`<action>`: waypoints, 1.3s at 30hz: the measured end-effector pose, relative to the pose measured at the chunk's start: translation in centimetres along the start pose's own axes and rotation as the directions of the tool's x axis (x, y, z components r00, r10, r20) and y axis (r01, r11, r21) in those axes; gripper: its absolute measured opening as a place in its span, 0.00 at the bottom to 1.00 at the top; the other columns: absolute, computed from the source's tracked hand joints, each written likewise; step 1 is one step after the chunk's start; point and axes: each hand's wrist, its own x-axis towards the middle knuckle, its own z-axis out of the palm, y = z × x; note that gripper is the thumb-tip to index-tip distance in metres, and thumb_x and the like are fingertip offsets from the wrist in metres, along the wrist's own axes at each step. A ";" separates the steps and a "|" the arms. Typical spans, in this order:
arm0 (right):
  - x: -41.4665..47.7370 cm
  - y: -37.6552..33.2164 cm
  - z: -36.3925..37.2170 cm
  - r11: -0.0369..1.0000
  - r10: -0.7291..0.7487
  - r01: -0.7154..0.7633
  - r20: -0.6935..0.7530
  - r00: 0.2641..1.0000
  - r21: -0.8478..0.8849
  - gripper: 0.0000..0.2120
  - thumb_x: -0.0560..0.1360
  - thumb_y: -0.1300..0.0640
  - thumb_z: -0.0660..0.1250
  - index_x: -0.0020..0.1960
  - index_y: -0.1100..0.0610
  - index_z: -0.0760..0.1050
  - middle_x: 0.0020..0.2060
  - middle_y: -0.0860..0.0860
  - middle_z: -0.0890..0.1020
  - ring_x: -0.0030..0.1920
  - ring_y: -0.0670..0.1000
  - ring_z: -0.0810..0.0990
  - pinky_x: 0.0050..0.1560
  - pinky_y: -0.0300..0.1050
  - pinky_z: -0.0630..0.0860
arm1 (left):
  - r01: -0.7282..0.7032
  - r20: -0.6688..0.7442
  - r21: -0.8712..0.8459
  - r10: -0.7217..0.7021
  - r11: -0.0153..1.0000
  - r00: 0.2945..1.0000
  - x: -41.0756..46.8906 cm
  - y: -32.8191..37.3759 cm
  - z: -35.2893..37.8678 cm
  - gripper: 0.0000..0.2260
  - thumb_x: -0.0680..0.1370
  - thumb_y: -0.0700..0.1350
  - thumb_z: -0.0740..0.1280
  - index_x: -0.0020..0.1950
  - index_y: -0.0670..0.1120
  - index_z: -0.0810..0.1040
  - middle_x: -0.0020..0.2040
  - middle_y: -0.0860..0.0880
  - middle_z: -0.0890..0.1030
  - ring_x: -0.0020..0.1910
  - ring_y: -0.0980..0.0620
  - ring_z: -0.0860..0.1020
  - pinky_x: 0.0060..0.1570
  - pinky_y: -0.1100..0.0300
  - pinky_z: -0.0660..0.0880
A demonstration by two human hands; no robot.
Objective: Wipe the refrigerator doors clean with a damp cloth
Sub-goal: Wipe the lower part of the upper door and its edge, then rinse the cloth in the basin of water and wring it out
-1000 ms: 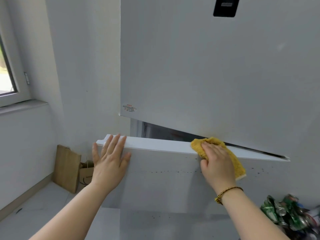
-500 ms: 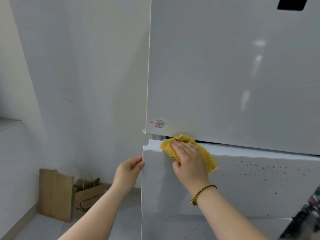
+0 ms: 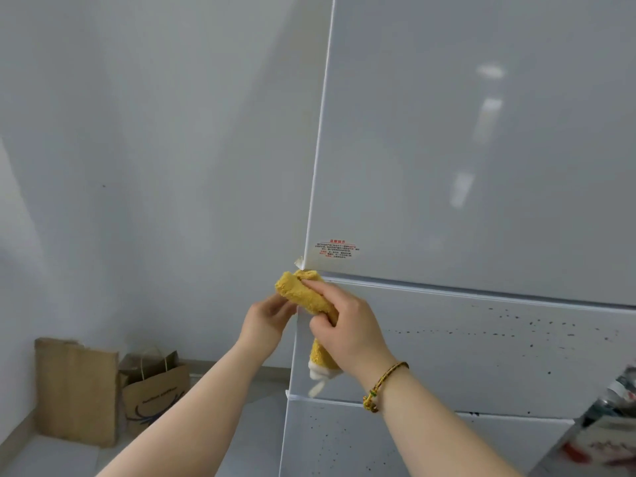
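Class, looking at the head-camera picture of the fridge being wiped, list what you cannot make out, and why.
Head view only:
1. Left hand: fingertips hidden behind the cloth and lower door edge; what they grip is unclear.
2. Cloth's middle: covered by the right hand.
3. Sticker text: too small to read.
4. Clutter at lower right: blurred, cut by the frame edge.

The cloth [image 3: 306,294] is mustard yellow with a white edge at its lower end. The upper refrigerator door [image 3: 481,149] is plain glossy white, bearing a small label [image 3: 336,249] printed in red and dark text. The middle door [image 3: 499,356] and the bottom door [image 3: 344,442] are white, speckled with small dark spots. The bracelet [image 3: 382,383] is woven gold with green beads. The paper bag [image 3: 155,390] is brown with dark blue print, and the cardboard [image 3: 75,390] beside it is plain brown. The wall [image 3: 155,132] is pale grey-white.
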 end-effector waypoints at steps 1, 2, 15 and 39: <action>-0.1 -0.2 -0.4 0.992 0.068 -0.071 0.038 0.997 0.100 0.21 0.68 0.61 0.57 0.59 0.50 0.76 0.37 0.43 0.79 0.35 0.38 0.74 0.38 0.26 0.68 | -0.013 -0.015 -0.048 0.013 0.999 1.000 -0.4 -0.1 -0.6 0.08 0.79 0.39 0.59 0.52 0.41 0.77 0.43 0.48 0.78 0.42 0.54 0.73 0.37 0.73 0.68; 0.0 -0.1 -0.8 0.982 0.087 -0.092 0.036 0.996 0.167 0.19 0.70 0.64 0.58 0.55 0.47 0.75 0.36 0.40 0.76 0.33 0.36 0.73 0.35 0.26 0.68 | -0.027 -0.045 -0.113 0.022 0.993 0.999 -0.7 0.0 -1.3 0.11 0.79 0.39 0.58 0.58 0.41 0.75 0.49 0.47 0.78 0.46 0.54 0.74 0.39 0.75 0.67; -1.1 -5.2 2.7 0.725 -0.101 -0.326 0.562 0.821 0.607 0.09 0.65 0.60 0.61 0.44 0.52 0.72 0.32 0.49 0.77 0.30 0.43 0.76 0.31 0.36 0.74 | -0.166 -0.040 -0.023 0.165 0.986 0.985 -12.6 3.9 -11.2 0.19 0.58 0.63 0.64 0.45 0.59 0.78 0.45 0.64 0.80 0.44 0.68 0.78 0.43 0.72 0.74; -34.3 -31.7 29.5 0.723 -0.262 -0.621 0.952 0.160 0.303 0.09 0.80 0.58 0.56 0.51 0.57 0.75 0.46 0.55 0.81 0.48 0.54 0.79 0.49 0.49 0.76 | 0.060 -0.827 -0.533 -0.535 0.844 0.172 -58.8 -13.0 -31.8 0.06 0.78 0.48 0.62 0.43 0.48 0.74 0.42 0.49 0.78 0.40 0.53 0.76 0.40 0.61 0.73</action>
